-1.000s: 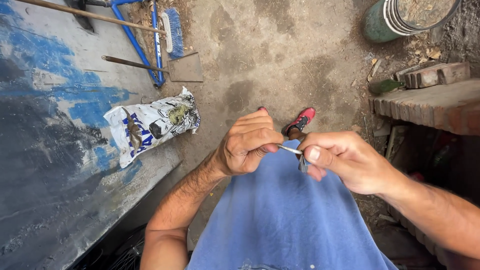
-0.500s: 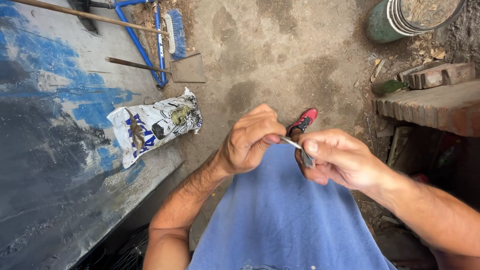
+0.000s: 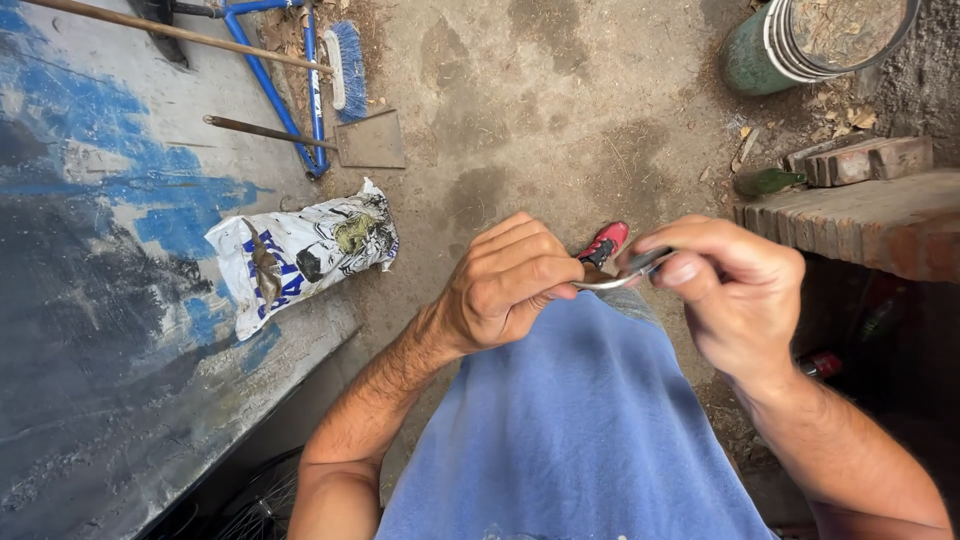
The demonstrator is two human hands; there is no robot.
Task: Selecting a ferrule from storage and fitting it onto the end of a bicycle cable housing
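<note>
Dirt floor (image 3: 560, 120) below me. My left hand (image 3: 505, 285) and right hand (image 3: 735, 290) both pinch a thin metal strip (image 3: 620, 277), its length running crosswise between them, above my lap.

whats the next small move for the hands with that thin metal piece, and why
Probably keep bending it a little. The left hand pinches one end and the right hand the other, and the thin metal piece between them already curves slightly. What it is cannot be told.
</note>
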